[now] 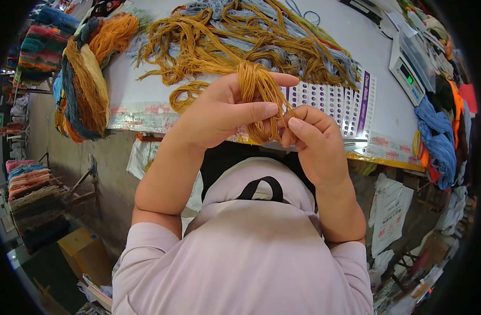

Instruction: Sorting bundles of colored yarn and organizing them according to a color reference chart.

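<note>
A looped skein of golden-brown yarn (256, 84) hangs around the fingers of my left hand (227, 107), whose thumb lies across its front. At the skein's lower right side, my right hand (316, 128) pinches some of its strands between thumb and fingertips. Just beyond my hands, a big heap of loose brown and grey-blue yarn (282, 39) spreads over the white table (350, 21). A small coil of golden yarn (185, 97) rests beside my left wrist. Under and behind my right hand lie white cards with rows of punched holes (335, 107).
A digital scale (408, 68) with a lit green display stands at the table's right. Blue yarn (437, 142) hangs by the right edge. Thick orange, cream and blue hanks (86, 84) drape over the left edge. A cardboard box (86, 254) sits on the floor at the lower left.
</note>
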The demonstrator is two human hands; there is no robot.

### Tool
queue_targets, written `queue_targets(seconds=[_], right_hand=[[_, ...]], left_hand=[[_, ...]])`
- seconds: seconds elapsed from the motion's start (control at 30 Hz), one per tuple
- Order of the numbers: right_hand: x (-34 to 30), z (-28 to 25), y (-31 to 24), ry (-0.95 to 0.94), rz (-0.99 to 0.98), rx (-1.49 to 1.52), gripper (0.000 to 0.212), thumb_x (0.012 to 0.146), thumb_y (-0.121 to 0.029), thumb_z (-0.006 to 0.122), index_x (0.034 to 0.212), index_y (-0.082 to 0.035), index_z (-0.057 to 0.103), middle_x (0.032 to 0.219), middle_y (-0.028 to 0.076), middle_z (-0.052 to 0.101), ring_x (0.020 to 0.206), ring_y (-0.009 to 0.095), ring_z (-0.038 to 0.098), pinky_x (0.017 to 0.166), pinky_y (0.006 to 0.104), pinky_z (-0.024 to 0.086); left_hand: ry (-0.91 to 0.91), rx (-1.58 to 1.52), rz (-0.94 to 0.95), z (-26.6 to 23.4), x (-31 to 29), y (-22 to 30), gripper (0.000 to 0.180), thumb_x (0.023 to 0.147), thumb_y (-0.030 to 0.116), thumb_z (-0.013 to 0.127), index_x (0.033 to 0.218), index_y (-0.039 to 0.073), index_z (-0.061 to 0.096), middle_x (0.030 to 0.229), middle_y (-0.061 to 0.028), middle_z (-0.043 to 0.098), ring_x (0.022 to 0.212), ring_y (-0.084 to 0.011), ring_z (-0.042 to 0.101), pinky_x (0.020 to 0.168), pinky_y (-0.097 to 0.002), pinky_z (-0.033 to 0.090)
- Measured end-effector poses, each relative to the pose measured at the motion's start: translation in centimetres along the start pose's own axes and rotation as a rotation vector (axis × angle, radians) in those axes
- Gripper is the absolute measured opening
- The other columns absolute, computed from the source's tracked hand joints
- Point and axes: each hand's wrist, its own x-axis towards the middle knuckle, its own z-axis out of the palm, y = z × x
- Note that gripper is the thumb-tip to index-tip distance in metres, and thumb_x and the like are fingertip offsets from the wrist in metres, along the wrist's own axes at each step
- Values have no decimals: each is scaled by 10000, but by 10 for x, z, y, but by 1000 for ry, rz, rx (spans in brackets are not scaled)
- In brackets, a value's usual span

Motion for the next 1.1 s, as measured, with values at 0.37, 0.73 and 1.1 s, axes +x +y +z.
queue_targets(seconds=[0.37, 0.73, 1.1], right_hand=[[-2, 4, 1, 12, -54, -87, 95, 859, -61, 612, 908, 19, 620, 767, 16, 610, 681, 59, 533, 641, 196, 430], [-3, 6, -4, -21, -71, -103, 156, 897, -99, 549, 917, 29, 635, 749, 36, 606, 688, 81, 541, 655, 221, 435], [-2, 6, -3, -22, -62, -56, 150, 892, -99, 545, 912, 25, 626, 756, 58, 629, 692, 99, 566, 664, 238, 451]], left_hand=[[48, 55, 47, 1, -4, 1, 467, 819, 103, 654, 1243, -42, 525, 958, -65, 666, 872, -113, 619, 848, -254, 464], [55, 78, 58, 2, -6, 4, 483, 815, 121, 666, 1248, -39, 523, 919, -67, 674, 860, -117, 624, 851, -253, 459], [63, 87, 62, -1, -6, 4, 488, 801, 110, 673, 1240, -46, 527, 982, -73, 663, 918, -119, 613, 862, -258, 459]])
